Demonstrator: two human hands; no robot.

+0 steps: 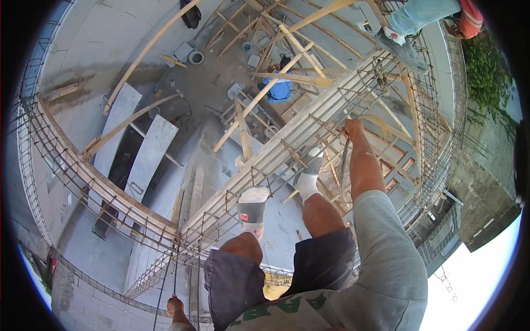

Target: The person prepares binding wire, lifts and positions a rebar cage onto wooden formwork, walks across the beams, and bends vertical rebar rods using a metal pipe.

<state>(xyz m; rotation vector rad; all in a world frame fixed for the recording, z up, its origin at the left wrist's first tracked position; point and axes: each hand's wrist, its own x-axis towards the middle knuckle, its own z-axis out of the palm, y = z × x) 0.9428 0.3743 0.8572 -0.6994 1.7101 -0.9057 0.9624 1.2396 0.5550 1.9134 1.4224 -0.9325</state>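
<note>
My right hand (pixel 354 128) is closed at the rebar cage (pixel 290 148) that runs along the beam. A thin dark bundle of wire (pixel 344 165) hangs down from that fist. Beside it a pale yellowish loop (pixel 386 128) shows, too blurred to name. Low at the left, my left hand (pixel 175 307) is wrapped round a thin upright steel rod (pixel 175 270). My feet, in grey-and-white shoes (pixel 253 207), stand on the beam and rebar.
Timber props (pixel 265 96) slant up from the floor far below. A person in blue (pixel 280 90) is down there. Another person's leg in jeans (pixel 417 16) is on the beam at upper right. Long grey boards (pixel 152 154) lean at left; rebar cages ring the opening.
</note>
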